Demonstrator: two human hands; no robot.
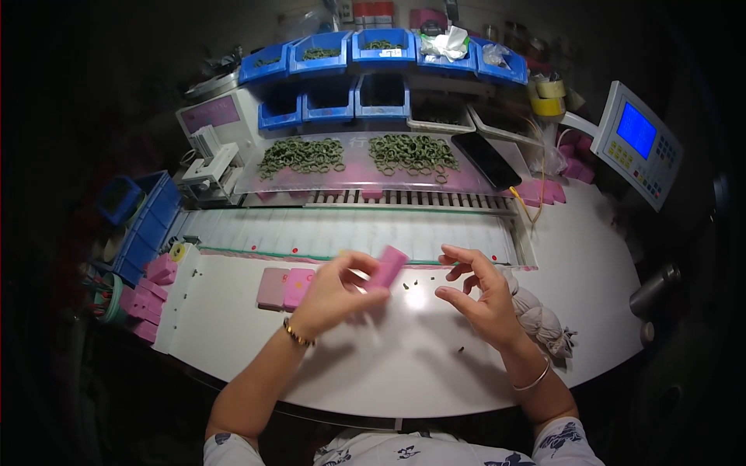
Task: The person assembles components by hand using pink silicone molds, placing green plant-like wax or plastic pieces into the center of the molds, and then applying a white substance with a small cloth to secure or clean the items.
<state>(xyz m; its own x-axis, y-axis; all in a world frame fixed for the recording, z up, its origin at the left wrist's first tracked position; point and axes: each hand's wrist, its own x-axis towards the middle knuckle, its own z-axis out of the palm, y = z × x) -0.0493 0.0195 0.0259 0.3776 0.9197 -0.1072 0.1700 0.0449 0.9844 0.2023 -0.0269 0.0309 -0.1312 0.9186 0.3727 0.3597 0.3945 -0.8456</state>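
A pink block (390,266), smeared by motion, is gripped between the thumb and fingers of my left hand (332,293) above the white table. To its right, my right hand (486,299) holds nothing, with thumb and fingers apart. Two more flat pink blocks, a brighter one (295,287) and a duller one (270,288), lie side by side just left of my left hand, which partly covers the brighter one. Several tiny dark pieces (416,283) are scattered on the table between my hands. A bundle of pale cloth (536,317) rests beside my right hand.
Beyond my hands runs a white channel (350,233) with a green edge. Behind it, a clear sheet (353,182) carries two piles of green rings (412,153) and a black phone (488,159). Blue bins (317,53) stand farther back. A control panel (639,144) juts in at right; pink blocks (144,307) sit left.
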